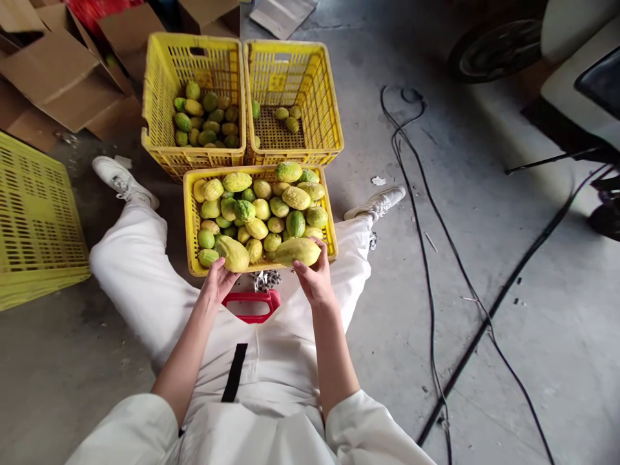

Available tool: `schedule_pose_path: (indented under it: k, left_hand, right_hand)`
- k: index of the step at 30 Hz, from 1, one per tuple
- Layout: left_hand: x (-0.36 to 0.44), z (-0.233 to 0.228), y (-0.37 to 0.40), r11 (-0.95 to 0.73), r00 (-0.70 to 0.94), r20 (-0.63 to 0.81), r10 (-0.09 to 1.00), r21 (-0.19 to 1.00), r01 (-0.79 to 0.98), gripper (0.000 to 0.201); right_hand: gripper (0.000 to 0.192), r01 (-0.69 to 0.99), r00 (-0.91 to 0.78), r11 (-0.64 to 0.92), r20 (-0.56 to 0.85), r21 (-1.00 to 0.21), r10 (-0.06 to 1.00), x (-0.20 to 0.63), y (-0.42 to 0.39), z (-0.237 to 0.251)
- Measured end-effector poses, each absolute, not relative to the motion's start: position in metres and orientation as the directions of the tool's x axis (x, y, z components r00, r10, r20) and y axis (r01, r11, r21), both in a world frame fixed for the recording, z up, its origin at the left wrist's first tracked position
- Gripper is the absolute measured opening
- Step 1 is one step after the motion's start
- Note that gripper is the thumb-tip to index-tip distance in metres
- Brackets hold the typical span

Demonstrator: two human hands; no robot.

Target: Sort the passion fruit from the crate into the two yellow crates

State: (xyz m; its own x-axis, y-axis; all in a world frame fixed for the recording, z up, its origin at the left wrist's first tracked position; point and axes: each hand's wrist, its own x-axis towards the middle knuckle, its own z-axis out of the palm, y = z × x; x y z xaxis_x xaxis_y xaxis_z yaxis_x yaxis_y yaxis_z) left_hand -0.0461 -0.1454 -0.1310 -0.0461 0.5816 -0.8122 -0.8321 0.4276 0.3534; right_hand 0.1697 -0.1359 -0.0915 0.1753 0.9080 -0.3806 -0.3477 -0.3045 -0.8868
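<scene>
Seated on concrete floor, legs spread either side of near crate, heaped w/ yellow-green fruit.

Left hand curled around a yellow fruit at crate's near rim, fingers half-closed under and behind it, thumb side up; fruit sits just past the fingertips, against the heap. Right hand gripping a longer yellow fruit, fingers wrapped over its near side, fruit lying across fingertips just above the rim. Both grips look firm but not full fists.

Progress, judging from fill levels: near crate almost full, so most sorting left. Beyond the fingers, far left crate about a third filled w/ greener fruit; far right crate holds only a few pcs (approx. half a dozen visible). Early stage, probably.

Below the wrists: red handle on the lap, w/ some crinkled silver thing between it and the crate; can't tell what either belongs to. Palms hidden by the fruit, so contact underneath unclear. Fruit type hard to name. Upside-down crate cut off at left edge; cardboard boxes and a vehicle wheel cropped at top. Cables trailing out to the right.
</scene>
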Motion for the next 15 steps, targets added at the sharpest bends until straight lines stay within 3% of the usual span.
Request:
schedule_pose_path:
  k: [7, 15]
  left_hand:
    - [-0.045, -0.126, -0.143, 0.447, 0.018, -0.787, 0.616, 0.332, -0.831, 0.044]
    - [-0.044, -0.124, -0.147, 0.585, 0.137, -0.813, 0.566, 0.278, -0.762, 0.036]
  right_hand:
    - [0.072, -0.275, 0.162, -0.283, -0.334, -0.919, 0.929, 0.169, -0.139, -0.093]
    - [0.059, -0.284, 0.157, -0.316, -0.369, -0.905, 0.916, 0.171, -0.147, -0.107]
